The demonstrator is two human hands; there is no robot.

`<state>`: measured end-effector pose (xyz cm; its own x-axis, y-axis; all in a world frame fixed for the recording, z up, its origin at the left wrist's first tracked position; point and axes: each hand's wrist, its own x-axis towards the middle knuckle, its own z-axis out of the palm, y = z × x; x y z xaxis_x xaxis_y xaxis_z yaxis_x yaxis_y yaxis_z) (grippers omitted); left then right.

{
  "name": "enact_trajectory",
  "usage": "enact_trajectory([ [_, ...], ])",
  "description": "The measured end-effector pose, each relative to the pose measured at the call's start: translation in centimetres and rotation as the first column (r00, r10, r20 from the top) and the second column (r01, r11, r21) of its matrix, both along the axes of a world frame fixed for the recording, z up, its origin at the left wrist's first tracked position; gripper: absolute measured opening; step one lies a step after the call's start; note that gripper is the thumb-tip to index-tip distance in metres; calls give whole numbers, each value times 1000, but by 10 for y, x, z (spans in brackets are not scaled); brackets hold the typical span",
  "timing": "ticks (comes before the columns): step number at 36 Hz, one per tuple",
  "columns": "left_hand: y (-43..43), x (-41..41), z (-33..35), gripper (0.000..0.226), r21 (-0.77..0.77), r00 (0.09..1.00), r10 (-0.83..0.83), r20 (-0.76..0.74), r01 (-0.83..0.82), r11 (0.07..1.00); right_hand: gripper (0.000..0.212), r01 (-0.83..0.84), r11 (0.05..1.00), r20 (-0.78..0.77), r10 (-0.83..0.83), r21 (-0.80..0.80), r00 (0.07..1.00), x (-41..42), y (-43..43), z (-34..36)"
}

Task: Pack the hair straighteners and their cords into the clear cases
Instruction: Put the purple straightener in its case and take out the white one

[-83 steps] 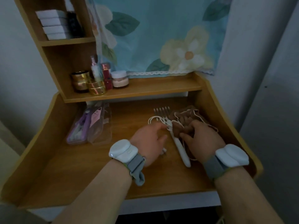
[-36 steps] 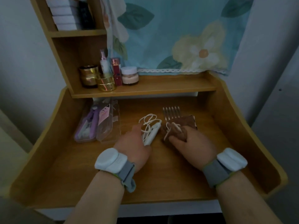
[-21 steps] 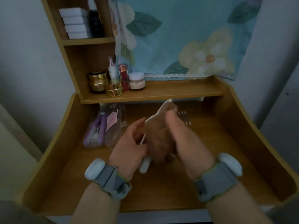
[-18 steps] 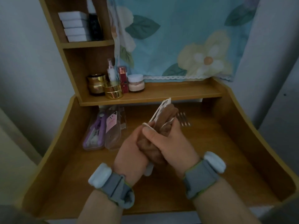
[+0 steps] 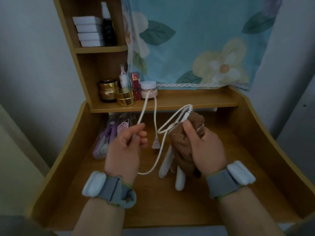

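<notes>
My hands are both up over the worktop point(image 5: 153, 210). My left hand point(image 5: 125, 150) is curled, and its finger and thumb pinch the white cord point(image 5: 150, 106). The cord loops up high in front of the shelf point(image 5: 187, 101), and its plug point(image 5: 156, 144) hangs down between my hands. My right hand point(image 5: 202, 147) is wrapped tight around a brown cloth pouch point(image 5: 182, 145) and the white hair straightener point(image 5: 167, 163) together. The two white arms of the straightener stick out below the pouch and point down at the worktop. Two clear cases point(image 5: 112, 133) lie at the back left of the worktop, under the shelf. I can see a purple thing inside one. Little jars point(image 5: 115, 94) and bottles stand on the shelf.
</notes>
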<state>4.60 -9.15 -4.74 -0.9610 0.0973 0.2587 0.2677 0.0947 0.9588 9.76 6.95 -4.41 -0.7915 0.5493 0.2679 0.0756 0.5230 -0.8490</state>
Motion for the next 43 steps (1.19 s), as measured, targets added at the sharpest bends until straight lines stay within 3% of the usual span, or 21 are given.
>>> enact_trajectory([
  [3,-6,-7,2,30,64,997,69,44,-72,995,28,-97,988,-5,97,-121,995,4,11,1],
  [7,-10,-6,3,26,18,998,44,48,-45,999,13,-211,968,-21,210,-132,977,10,15,3],
  [10,-10,-4,2,20,-188,999,51,15,-48,981,13,-250,955,-32,248,-158,968,15,15,9],
  [13,-7,-1,5,25,-287,997,73,-38,-80,954,31,-255,958,-19,255,-131,967,16,14,12],
  [17,-6,3,16,7,-237,988,91,-125,-119,964,37,-265,964,-14,265,2,964,18,10,14],
  [19,-7,5,23,11,-181,990,62,-125,-84,980,42,-255,965,-14,256,60,967,17,9,12],
  [24,-1,17,35,28,-86,988,-153,-4,152,985,35,-224,920,20,229,323,973,15,3,8],
  [28,2,19,34,41,-10,973,-198,118,201,980,45,-259,786,136,221,562,966,16,-1,5],
  [32,4,20,31,17,96,949,-219,226,202,975,47,-290,724,156,248,626,956,20,-2,6],
  [34,3,18,28,17,171,933,-233,276,191,967,40,-316,759,144,287,570,947,23,-1,7],
  [38,-2,13,23,16,387,883,-266,388,106,916,16,-253,966,-63,256,50,965,28,10,13],
  [41,-2,9,16,17,447,861,-280,424,70,892,17,-140,989,-138,133,-45,981,30,20,14],
  [43,1,10,13,16,437,850,-289,441,79,896,20,-195,978,-112,186,-74,976,32,15,17],
])
